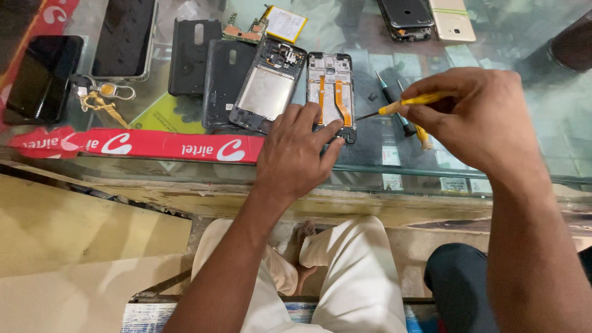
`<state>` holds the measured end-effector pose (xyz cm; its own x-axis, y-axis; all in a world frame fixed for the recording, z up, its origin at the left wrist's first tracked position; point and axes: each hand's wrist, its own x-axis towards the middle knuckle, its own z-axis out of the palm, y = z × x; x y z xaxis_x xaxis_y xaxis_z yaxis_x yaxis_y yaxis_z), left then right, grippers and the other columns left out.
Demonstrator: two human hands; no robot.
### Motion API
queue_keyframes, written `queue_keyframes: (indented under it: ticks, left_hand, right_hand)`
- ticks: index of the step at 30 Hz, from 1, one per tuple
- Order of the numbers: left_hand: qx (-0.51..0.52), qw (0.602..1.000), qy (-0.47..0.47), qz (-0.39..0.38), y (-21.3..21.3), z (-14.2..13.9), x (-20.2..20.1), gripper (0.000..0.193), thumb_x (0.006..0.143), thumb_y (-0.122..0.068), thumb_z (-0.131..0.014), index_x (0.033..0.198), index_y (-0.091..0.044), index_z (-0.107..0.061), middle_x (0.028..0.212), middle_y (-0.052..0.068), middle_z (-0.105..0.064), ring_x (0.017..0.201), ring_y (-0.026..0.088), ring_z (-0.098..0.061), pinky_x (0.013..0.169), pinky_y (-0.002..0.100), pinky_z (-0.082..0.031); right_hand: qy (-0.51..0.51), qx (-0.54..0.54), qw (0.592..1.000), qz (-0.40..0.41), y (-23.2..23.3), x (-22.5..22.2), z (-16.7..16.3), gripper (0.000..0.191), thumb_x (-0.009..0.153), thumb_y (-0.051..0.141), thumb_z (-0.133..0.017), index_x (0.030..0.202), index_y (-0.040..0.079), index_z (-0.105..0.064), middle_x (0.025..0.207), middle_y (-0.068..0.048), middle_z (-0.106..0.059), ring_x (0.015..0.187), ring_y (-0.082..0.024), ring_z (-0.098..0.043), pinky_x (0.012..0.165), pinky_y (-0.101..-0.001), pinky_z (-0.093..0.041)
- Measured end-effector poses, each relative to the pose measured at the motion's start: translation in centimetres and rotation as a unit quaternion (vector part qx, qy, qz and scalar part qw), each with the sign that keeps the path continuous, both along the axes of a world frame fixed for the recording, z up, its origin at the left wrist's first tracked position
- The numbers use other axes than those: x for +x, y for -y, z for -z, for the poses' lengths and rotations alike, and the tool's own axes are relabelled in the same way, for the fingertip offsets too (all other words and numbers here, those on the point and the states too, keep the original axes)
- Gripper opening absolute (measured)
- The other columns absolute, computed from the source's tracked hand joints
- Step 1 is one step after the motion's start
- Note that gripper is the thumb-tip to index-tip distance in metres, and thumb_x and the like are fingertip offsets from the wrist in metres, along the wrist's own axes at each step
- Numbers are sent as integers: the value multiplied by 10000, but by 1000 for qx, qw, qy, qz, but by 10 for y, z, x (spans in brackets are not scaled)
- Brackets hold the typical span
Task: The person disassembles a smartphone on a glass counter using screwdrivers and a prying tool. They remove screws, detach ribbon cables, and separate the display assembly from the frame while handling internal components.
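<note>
Glass tabletop (505,68) carries, from the left, black phones, two dark back covers (213,65) and an opened phone body (266,86). Left hand (296,148) presses flat, fingers spread, on the stripped phone frame (331,86) with orange ribbon cables. Right hand (478,117) pinches a yellow-handled screwdriver (401,106), tip just beside that frame.

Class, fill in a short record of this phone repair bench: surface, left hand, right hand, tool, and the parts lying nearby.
Surface: glass counter with a red strip along its front edge
Left hand: left hand presses on the lower end of the opened phone frame
Right hand: right hand holds a yellow-handled screwdriver, tip toward the frame
Nearby parts: second opened phone body, two black back covers, battery, keys
Spare tools: two more screwdrivers on the glass
</note>
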<state>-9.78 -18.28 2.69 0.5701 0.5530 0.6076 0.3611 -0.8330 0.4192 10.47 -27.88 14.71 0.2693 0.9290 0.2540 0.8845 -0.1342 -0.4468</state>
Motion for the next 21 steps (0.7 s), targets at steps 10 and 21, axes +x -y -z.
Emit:
queue_keyframes:
  ticks: [10, 21]
  left_hand:
    - [6, 1000, 5, -3, -1, 0, 1, 292, 880, -280, -733, 1109, -106, -781, 1064, 106, -590, 1039, 285, -550, 880, 449, -475]
    - [2, 1000, -1, -3, -1, 0, 1, 296, 879, -278, -733, 1110, -100, -784, 1066, 115, -589, 1036, 290, -545, 891, 450, -476]
  right_hand:
    - [35, -28, 999, -8, -17, -10, -2, 203, 831, 149, -794, 1014, 64, -809, 777, -123, -746, 590, -204, -709, 607, -332, -562]
    - [93, 10, 995, -39, -22, -2, 4, 201, 822, 168, -817, 997, 69, -816, 824, -132, -746, 673, -233, -716, 668, -347, -560]
